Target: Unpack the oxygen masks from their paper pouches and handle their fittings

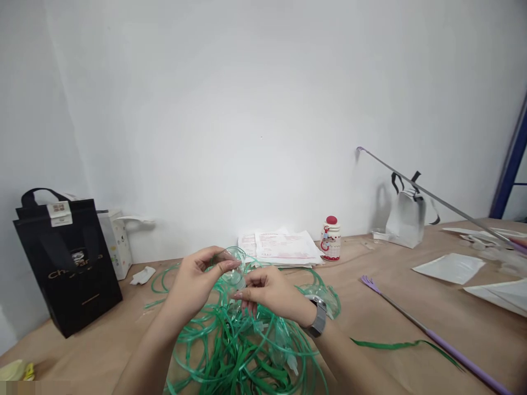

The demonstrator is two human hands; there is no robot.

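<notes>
A clear plastic oxygen mask is up off the table between both hands. My left hand pinches its upper edge between thumb and fingers. Lower down, the curled fingers of my right hand close at the mask's underside; exactly which part they grip is partly hidden. Below the hands lies a tangled heap of green tubing and flat green straps. Another clear mask rests in the heap behind my right wrist, which wears a grey watch.
White printed packets lie against the wall, beside a red-capped bottle. A black paper bag stands left. To the right are a purple-handled back scratcher, a green strap and white pouches; another back scratcher is raised at far right.
</notes>
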